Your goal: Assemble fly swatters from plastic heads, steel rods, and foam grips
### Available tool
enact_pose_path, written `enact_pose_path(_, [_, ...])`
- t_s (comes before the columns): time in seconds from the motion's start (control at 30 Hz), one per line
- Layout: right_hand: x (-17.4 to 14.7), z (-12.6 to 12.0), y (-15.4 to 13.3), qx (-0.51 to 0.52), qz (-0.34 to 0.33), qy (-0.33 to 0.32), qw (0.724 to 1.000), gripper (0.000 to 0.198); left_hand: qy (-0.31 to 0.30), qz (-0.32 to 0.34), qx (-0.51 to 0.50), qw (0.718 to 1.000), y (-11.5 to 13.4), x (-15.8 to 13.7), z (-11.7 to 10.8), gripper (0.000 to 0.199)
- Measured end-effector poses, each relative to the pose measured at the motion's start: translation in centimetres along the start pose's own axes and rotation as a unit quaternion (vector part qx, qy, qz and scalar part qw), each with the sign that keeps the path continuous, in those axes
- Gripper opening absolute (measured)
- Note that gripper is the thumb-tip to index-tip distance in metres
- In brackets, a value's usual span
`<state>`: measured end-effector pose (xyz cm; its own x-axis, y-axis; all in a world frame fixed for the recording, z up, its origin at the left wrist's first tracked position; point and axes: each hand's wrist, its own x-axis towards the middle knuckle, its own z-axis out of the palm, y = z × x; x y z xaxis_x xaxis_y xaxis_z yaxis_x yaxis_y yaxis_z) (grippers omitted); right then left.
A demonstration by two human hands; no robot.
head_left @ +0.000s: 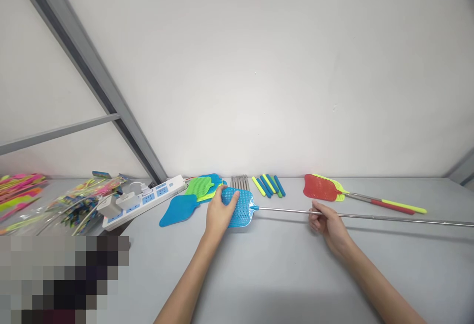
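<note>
Looks like a small assembly workshop.
Shown by a swatter [243, 210], bagged goods [76, 217] at left, and sorted rods [240, 182] and handles [265, 185] along the table's [281, 274] far edge.

Passage and obstructions, grey tabletop [274, 274], about the two hands.
Open: near side, between the forearms; also right of the right forearm, below the rod. Obstructing: metal rod [281, 210], running from the blue swatter head [244, 210] in the left hand [221, 210] through and past the right hand [328, 222]; beyond and right of the left hand, metal tubes [240, 182], then coloured grips [267, 185]; left of it, loose swatter heads [200, 187] and power strip [150, 198]; beyond the right hand, two swatters [320, 188], wall [259, 67] behind.
</note>
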<state>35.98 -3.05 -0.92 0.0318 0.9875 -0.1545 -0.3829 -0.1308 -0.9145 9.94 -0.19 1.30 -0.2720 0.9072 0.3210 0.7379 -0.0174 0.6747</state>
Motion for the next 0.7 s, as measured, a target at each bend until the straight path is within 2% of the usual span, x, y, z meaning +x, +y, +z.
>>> enact_pose_path(0.17, [0.2, -0.4, 0.3, 0.031, -0.011, -0.001, 0.999, 0.040, -0.013, -0.011, 0.004, 1.000, 0.4, -0.5, 0.3, 0.049])
enact_pose_path(0.33, [0.3, -0.5, 0.5, 0.043, 0.011, -0.007, 0.999, 0.039, -0.048, -0.036, 0.017, 0.998, 0.3, -0.7, 0.6, 0.047])
enact_pose_path(0.7, [0.2, -0.5, 0.7, 0.067, 0.022, -0.012, 0.997, 0.038, -0.034, -0.048, 0.084, 0.995, 0.9, -1.1, 0.7, 0.054])
